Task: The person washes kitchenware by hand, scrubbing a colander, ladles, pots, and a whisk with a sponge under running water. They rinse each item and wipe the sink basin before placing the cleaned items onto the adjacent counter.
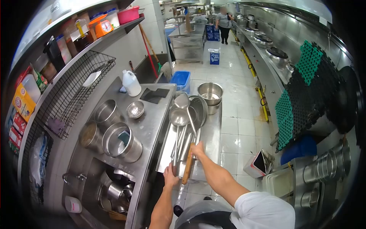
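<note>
R hand grip clamped on 1 wooden handle; L hand grip closed on 2 ladles, 1 tray

Right hand grips wooden handle; left hand grasps ladle handles

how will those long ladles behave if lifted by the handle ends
Likely stiff, being all metal, and bowl-heavy: the ladles carry wide bowls far from the left hand. Lying loosely bunched on the steel tray, they would probably slide and clatter.
</note>
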### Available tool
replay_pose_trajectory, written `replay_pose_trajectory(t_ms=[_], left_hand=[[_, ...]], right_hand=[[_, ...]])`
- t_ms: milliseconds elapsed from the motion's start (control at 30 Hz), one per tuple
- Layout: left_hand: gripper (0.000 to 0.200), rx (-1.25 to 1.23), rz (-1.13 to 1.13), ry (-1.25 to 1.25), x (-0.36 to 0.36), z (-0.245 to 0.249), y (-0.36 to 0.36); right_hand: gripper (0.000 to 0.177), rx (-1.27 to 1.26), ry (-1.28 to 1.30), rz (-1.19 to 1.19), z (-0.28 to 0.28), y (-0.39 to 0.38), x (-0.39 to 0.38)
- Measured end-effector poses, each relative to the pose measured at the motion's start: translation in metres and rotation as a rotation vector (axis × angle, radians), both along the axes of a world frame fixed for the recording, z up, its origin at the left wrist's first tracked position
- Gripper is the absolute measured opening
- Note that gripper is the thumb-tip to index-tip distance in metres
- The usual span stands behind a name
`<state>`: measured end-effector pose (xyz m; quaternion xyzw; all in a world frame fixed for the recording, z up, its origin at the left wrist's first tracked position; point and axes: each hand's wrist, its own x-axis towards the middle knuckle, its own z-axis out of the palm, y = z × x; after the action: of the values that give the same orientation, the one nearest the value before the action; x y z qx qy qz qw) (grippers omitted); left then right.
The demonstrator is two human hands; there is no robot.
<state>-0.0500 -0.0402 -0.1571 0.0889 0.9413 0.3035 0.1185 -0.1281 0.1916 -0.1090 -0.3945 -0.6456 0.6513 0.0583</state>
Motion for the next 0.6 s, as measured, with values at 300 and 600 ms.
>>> replay_pose_trajectory(t_ms=[300, 600], left_hand=[[0.090, -0.050, -0.125, 0.084, 0.011, 0.054, -0.016], [0.061, -0.135, 0.919, 0.403, 0.006, 0.041, -0.333]], right_hand=[[0.048, 0.931, 0.051, 0.965, -0.064, 0.071, -0.050], [0.023, 0.740, 0.905, 0.710, 0.148, -0.162, -0.055]])
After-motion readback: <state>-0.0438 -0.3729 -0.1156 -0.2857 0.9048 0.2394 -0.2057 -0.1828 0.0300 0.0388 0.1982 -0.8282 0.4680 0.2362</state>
